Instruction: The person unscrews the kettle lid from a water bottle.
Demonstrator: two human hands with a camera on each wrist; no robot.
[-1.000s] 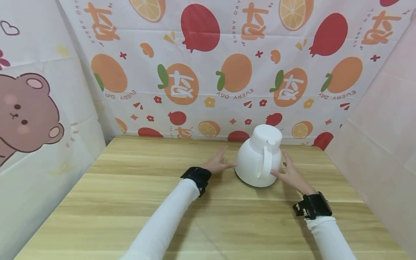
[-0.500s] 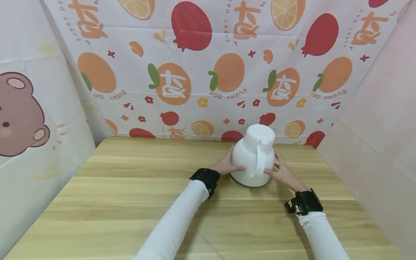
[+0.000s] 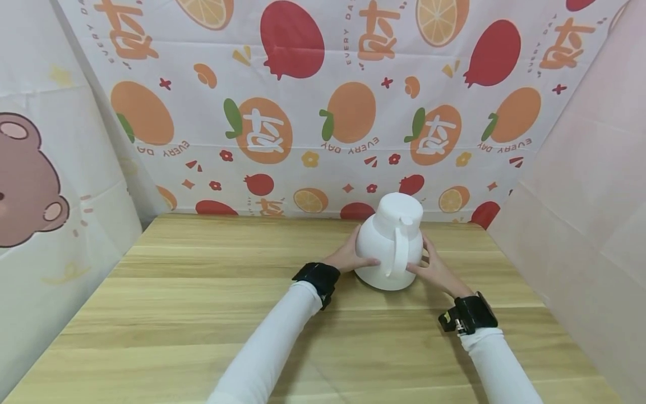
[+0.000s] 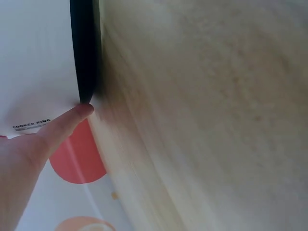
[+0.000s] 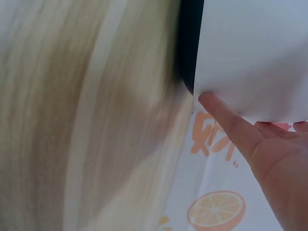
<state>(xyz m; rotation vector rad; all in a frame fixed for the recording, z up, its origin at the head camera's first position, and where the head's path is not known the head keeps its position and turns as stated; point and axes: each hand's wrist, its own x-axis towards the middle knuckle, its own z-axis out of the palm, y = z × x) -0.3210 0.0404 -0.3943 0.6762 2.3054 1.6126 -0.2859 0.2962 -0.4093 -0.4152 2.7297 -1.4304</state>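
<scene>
I see the left hand (image 3: 347, 257) and right hand (image 3: 438, 272) grip the jug (image 3: 375, 241) from opposite sides, fingers (image 5: 226, 113) widely curved round it, likely for balance on the tabletop (image 3: 202, 308)

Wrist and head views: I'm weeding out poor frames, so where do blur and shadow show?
Left wrist: the table is blurred, though the small lettering on the jug is readable; right wrist: a broad soft shadow darkens the table, and another shades the jug; head: the light looks fairly even, with soft shadows beside the left sleeve and the right sleeve.
</scene>
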